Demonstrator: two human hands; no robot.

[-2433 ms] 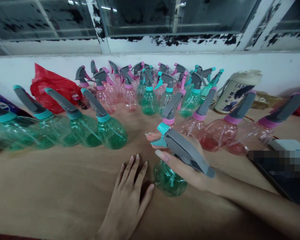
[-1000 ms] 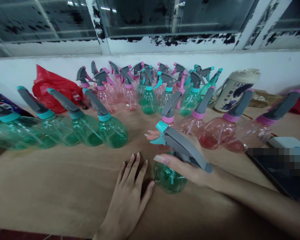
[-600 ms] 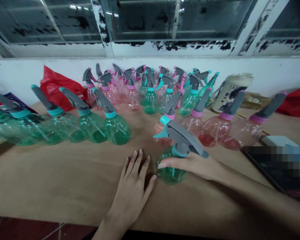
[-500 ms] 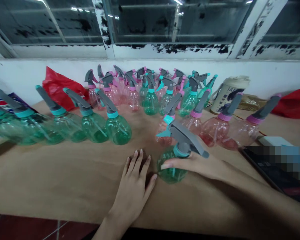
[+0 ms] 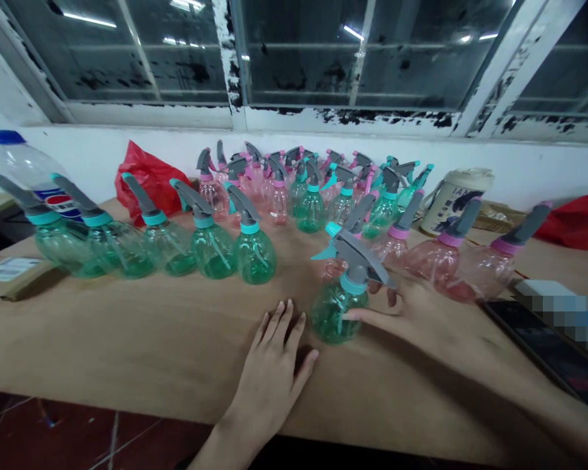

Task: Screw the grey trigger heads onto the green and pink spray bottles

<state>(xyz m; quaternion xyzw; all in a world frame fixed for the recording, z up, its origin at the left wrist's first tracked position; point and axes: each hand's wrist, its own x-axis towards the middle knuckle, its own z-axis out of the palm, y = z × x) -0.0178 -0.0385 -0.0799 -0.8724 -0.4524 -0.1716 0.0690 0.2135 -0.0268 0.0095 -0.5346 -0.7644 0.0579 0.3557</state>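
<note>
A green spray bottle point(image 5: 334, 320) with a grey and turquoise trigger head stands upright on the table in front of me. My right hand point(image 5: 404, 310) is at its right side, fingers and thumb apart; the thumb overlaps the bottle, and whether it touches is unclear. To the left of this bottle, my left hand point(image 5: 277, 365) lies flat on the tabletop with fingers spread, holding nothing. Behind my right hand stand several pink spray bottles point(image 5: 434, 261). Several green spray bottles point(image 5: 255, 258) form a row at the left.
More pink and green spray bottles point(image 5: 308, 209) crowd the back by the wall. A red plastic bag point(image 5: 147, 179), a Pepsi bottle point(image 5: 29, 160) and a flat cardboard piece point(image 5: 24, 274) are at left. At right are a printed cup point(image 5: 453, 196), another red bag point(image 5: 575, 222) and a phone point(image 5: 539, 339).
My right hand has loosened from the green spray bottle and drawn back to the right. The view has shifted, showing more of the left side. My left hand stays flat on the table.
</note>
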